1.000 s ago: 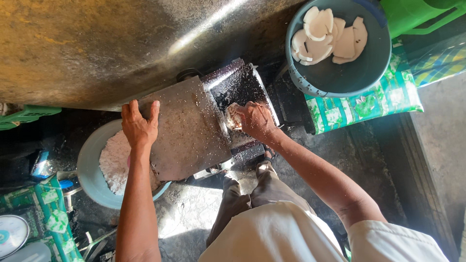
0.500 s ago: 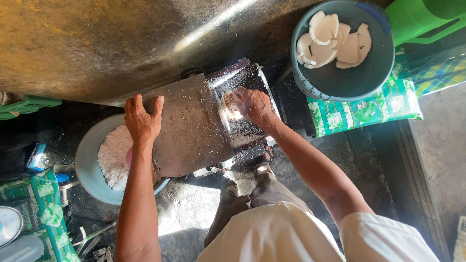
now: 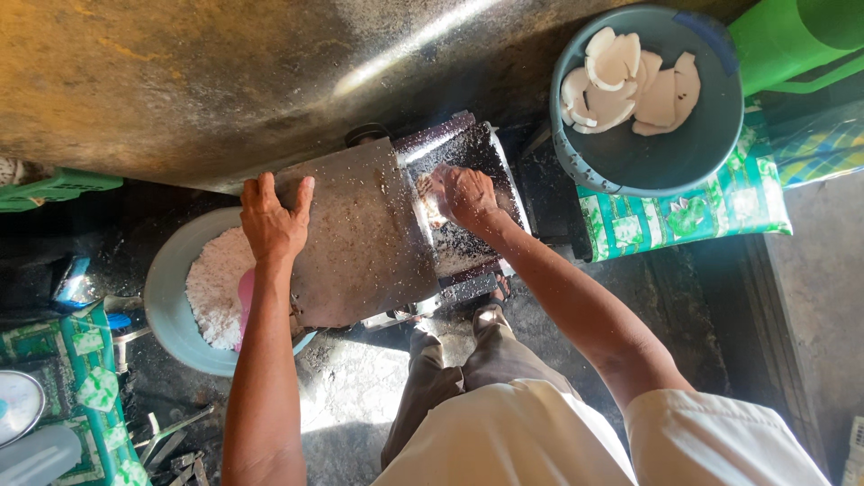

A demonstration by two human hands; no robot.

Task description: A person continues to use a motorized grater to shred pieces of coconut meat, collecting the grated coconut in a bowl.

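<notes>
We've got the left hand [image 3: 273, 225] flat and open on the grater's metal cover [image 3: 360, 238], the right hand [image 3: 463, 193] curled on a coconut piece [image 3: 430, 205] at the grater's open hopper [image 3: 468, 202]. Basin [image 3: 171, 306] left of the grater already holds grated coconut [image 3: 214, 286] — several white pieces [image 3: 625, 81] left in the bowl [image 3: 670, 148] at its right.

Harsh sunlight, glare streak across the top, deep shadows at left, sharp focus, mild edge distortion
</notes>
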